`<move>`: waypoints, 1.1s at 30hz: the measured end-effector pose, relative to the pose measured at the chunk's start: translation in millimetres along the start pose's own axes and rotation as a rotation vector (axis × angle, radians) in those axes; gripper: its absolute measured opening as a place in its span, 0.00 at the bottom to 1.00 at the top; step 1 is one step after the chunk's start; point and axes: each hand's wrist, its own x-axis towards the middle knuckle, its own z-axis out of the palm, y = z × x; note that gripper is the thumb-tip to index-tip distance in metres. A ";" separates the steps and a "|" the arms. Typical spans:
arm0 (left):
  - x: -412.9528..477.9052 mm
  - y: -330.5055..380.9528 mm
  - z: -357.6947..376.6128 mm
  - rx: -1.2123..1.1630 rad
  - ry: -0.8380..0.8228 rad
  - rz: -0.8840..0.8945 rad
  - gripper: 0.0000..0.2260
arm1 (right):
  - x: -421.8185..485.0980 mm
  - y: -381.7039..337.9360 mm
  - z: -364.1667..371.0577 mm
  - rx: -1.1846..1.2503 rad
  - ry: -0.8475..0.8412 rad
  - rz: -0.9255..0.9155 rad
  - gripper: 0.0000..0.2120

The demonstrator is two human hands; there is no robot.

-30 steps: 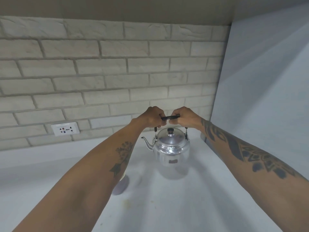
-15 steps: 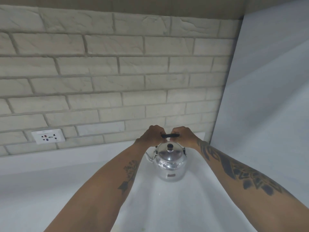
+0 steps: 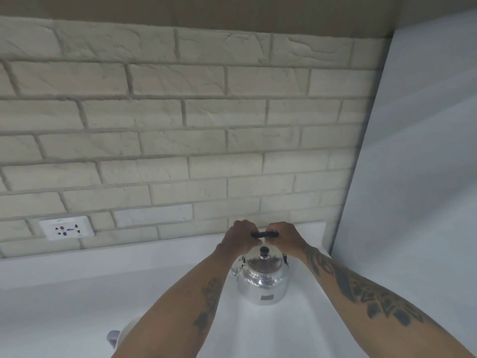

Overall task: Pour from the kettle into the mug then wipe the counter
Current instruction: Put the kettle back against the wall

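Both left hand (image 3: 238,237) and right hand (image 3: 285,236) fingers clamp the shiny round kettle's (image 3: 262,280) black bar handle (image 3: 264,234).

Bare, sleeveless forearms, both tattooed: left forearm (image 3: 206,301) sparsely, right forearm (image 3: 366,293) densely.

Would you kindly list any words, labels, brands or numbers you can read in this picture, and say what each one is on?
No text here can be read.
Kettle: a small dark label low on its front, too blurred to read.
Wall socket: faint marks along the top of its white plate, too small to read.
Both forearms carry tattoos, which are patterns rather than legible words.
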 end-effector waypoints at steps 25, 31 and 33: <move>-112.2 -15.9 -117.0 0.308 0.473 0.052 0.29 | -33.1 -111.4 -23.1 -0.314 0.222 -0.210 0.33; -171.4 -38.2 -147.2 0.549 0.717 0.076 0.33 | -61.9 -184.6 -9.7 -0.404 0.395 -0.381 0.34; -192.7 -51.9 -153.0 0.572 0.722 0.067 0.33 | -70.3 -204.9 2.6 -0.400 0.371 -0.409 0.34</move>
